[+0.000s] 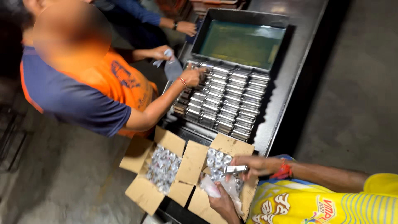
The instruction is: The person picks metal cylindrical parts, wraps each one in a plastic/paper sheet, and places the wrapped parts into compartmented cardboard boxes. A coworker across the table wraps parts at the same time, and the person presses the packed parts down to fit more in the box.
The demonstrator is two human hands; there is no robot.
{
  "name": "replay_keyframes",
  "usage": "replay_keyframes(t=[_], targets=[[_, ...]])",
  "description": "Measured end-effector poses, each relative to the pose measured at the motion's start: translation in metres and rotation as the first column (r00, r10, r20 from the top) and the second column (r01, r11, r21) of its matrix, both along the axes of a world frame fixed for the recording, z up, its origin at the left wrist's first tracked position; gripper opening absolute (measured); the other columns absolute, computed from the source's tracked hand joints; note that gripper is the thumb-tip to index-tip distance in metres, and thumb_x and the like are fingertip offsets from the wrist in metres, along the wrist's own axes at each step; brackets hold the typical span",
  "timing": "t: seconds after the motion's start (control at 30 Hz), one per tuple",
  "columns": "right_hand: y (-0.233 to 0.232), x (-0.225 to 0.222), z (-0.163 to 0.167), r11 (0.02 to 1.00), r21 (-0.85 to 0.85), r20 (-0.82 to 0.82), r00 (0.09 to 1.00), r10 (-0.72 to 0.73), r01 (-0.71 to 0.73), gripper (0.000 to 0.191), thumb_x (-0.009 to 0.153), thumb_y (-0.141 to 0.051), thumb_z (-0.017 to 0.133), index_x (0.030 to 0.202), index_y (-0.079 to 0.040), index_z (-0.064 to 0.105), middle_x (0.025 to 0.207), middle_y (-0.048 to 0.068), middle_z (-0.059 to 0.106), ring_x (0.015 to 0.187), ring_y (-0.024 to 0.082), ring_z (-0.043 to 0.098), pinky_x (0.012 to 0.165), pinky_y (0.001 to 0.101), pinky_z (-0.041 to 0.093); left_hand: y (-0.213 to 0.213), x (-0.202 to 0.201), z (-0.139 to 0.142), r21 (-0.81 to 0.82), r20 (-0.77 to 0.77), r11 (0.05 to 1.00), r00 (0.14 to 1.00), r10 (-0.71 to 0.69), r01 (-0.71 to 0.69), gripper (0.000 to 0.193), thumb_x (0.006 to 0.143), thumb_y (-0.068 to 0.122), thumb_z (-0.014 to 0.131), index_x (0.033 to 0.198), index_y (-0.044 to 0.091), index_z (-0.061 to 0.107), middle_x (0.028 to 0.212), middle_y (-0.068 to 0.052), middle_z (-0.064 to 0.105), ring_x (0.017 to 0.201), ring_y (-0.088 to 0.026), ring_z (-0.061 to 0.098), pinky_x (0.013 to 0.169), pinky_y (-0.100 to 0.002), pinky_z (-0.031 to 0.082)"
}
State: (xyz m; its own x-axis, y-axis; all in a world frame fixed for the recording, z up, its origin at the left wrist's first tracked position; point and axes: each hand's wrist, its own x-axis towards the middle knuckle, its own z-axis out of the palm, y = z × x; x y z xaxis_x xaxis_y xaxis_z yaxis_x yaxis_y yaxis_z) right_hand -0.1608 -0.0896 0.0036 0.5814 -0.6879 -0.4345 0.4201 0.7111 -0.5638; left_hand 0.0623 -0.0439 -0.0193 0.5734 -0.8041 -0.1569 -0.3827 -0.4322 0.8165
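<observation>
Held low over the right carton (pixel 232 146), in the right hand (pixel 257 166): a small silvery metal bar (pixel 235 169), pinched at one end between thumb and fingertips. Long axis nearly level across the picture, free end pointing to the left, toward the second carton (pixel 143 193). Smooth, shiny, rectangular, with hard straight edges.

Below it, the left hand (pixel 222 203), fingers closed on a crumpled clear plastic bag (pixel 211 187) inside the same carton. Around the bag, small round silvery pieces (pixel 219 157), tightly packed.

Both cartons of plain brown cardboard, flaps folded out, standing just beside each other at the near edge of the black worktop (pixel 290 74). Little free room between the flaps; more open room to the right, over the grey concrete floor (pixel 356 103).

Farther on the worktop, a grid of shiny metal moulds (pixel 226 101) in close rows, and behind it a dark rectangular tray (pixel 282 20) with a greenish bottom.

At the left side of the moulds, the hand of a co-worker (pixel 192 76) in an orange and blue shirt, touching the outer row. Well apart from the metal bar.
</observation>
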Motion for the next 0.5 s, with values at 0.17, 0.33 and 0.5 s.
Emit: replay_keyframes(t=[0.17,0.33,0.5], targets=[[0.022,0.024,0.013,0.899,-0.312,-0.276,0.935,0.225,-0.308,0.023,0.109,-0.022,0.063,0.127,-0.011,0.053,0.101,0.01,0.066,0.089,0.023,0.068,0.074,0.0383,0.051,0.005,-0.002,-0.016,-0.053,-0.138,0.992,0.983,-0.122,0.116,0.032,0.087,0.02,0.073,0.103,-0.008,0.073,0.087,-0.02,0.079,0.073,-0.027,0.075,0.068,-0.04,0.058],[0.002,0.022,0.018,0.471,-0.547,-0.823,0.547,-0.153,-0.692,0.033,0.106,-0.039,0.05,0.123,-0.014,0.061,0.089,0.015,0.07,0.082,0.028,0.068,0.074,0.042,0.055,0.03,0.008,-0.014,-0.146,-0.252,0.946,0.914,-0.317,0.288,0.022,0.087,0.017,0.071,0.095,-0.004,0.074,0.071,-0.009,0.074,0.061,-0.017,0.068,0.057,-0.032,0.053],[0.008,0.04,0.017,0.875,-0.254,-0.451,0.851,0.269,-0.411,0.049,0.097,-0.049,0.059,0.133,-0.016,0.052,0.116,0.002,0.063,0.066,0.009,0.057,0.055,0.0289,0.052,0.077,0.051,0.003,-0.101,-0.493,0.81,0.678,-0.545,0.577,0.018,0.088,0.015,0.072,0.096,0.0,0.074,0.069,-0.005,0.064,0.057,-0.015,0.055,0.053,-0.031,0.045]])
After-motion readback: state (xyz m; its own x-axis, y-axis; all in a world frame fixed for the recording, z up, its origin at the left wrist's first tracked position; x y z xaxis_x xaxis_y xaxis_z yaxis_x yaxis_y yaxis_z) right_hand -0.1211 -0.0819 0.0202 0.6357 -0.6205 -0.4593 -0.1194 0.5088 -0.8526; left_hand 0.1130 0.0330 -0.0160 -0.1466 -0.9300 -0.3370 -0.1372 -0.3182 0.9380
